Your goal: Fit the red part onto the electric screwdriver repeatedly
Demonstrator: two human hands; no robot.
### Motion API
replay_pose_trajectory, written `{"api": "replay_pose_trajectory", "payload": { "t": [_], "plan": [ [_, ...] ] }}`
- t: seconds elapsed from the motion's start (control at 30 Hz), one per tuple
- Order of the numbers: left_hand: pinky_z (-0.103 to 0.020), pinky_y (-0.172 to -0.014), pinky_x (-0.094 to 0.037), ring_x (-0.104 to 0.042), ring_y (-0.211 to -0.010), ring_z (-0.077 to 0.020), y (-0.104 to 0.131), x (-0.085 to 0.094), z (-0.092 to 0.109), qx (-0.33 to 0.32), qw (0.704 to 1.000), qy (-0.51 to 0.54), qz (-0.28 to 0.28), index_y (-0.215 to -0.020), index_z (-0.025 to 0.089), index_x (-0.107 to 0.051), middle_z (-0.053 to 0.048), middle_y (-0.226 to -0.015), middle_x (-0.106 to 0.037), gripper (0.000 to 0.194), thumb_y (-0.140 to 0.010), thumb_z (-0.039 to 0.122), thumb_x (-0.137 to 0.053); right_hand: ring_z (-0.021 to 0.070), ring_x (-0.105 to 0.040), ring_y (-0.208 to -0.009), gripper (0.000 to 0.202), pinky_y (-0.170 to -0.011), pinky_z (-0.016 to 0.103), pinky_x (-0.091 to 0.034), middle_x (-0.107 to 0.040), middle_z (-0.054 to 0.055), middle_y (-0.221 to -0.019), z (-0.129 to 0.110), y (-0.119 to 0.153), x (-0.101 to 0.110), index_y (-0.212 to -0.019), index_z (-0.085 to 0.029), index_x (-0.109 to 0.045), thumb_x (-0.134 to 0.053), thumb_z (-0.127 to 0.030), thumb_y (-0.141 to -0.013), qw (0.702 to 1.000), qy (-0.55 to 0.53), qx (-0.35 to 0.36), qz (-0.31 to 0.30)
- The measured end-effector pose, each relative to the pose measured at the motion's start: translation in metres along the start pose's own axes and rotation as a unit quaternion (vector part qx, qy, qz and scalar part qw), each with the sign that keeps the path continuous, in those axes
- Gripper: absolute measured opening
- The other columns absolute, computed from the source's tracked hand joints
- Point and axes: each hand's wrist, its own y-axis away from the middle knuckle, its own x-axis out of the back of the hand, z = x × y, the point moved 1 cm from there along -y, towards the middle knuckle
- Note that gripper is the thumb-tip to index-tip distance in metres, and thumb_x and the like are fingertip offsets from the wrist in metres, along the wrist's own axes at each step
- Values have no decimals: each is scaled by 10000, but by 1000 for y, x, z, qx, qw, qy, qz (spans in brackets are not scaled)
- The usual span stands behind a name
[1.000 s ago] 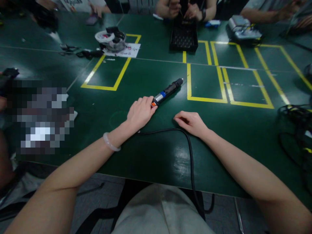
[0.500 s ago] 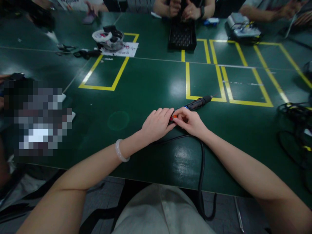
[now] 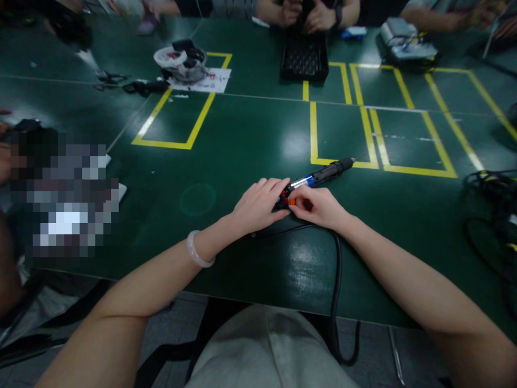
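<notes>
An electric screwdriver (image 3: 329, 171) with a black grip and a blue and silver body lies on the green table, its bit pointing away to the right. My left hand (image 3: 260, 203) is closed over its rear end, where some red and black parts (image 3: 281, 199) peek out between the hands; my fingers hide the rest. Thumb and fingertips of my right hand (image 3: 321, 207) pinch a small orange piece (image 3: 292, 202) at that same end. From near my right wrist a thick black cable (image 3: 337, 269) runs over the table edge.
Yellow tape (image 3: 343, 162) marks rectangles on the table. Farther off are a black tray (image 3: 305, 60) at another person's hands (image 3: 317, 19), a tub of parts (image 3: 183, 62) on paper and a grey device (image 3: 407, 46). Tangled cables (image 3: 493, 199) lie at the right.
My right hand has shifted slightly down, uncovering more of the screwdriver's blue and silver body. The orange piece shows a little lower; my left hand stays over the rear end.
</notes>
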Motion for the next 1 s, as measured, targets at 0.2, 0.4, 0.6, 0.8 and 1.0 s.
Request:
{"api": "replay_pose_trajectory", "payload": {
  "t": [0.2, 0.4, 0.6, 0.8, 1.0],
  "plan": [
    [-429, -987, -474, -548, -1173, -327, 0, -2, 0, -4, 1000, -1, 8, -1489, 141, -443, -155, -1411, -552, 647, -918, 346, -667, 172, -621, -706, 160, -640, 292, -387, -706, 46, -809, -6, 1, 3, -899, -206, -628, -521, -288, -985, 976, 180, 114, -50],
    [-421, -963, -474, -547, -1146, -323, 1, -4, -1, -11, 1000, -8, 19, -1484, 84, -447, -164, -1398, -557, 694, -925, 422, -682, 169, -623, -704, 190, -647, 296, -400, -686, 42, -770, -12, 2, 5, -862, -199, -631, -514, -301, -972, 970, 198, 135, -44],
    [-439, -934, -465, -550, -1153, -340, 1, -6, 2, -1, 999, -30, 28, -1496, 94, -444, -178, -1390, -561, 703, -971, 530, -611, 161, -622, -687, 208, -630, 286, -401, -675, 33, -739, -13, 2, 4, -842, -201, -643, -502, -290, -967, 974, 184, 131, -32],
    [-432, -921, -466, -552, -1126, -321, -1, -7, 5, 8, 999, -42, 25, -1485, 94, -455, -164, -1368, -576, 582, -1038, 460, -531, 112, -563, -547, 127, -584, 240, -408, -645, -17, -659, -7, 2, 5, -928, -186, -658, -545, -243, -937, 993, 86, 72, 25],
    [-420, -933, -452, -541, -1140, -320, -1, -7, 5, 14, 998, -56, 26, -1496, 90, -445, -169, -1385, -564, 583, -1038, 430, -564, 114, -532, -538, 201, -577, 235, -394, -590, -18, -609, -1, 3, 6, -766, -192, -595, -527, -257, -944, 994, 84, 63, 42]
  ]
}}
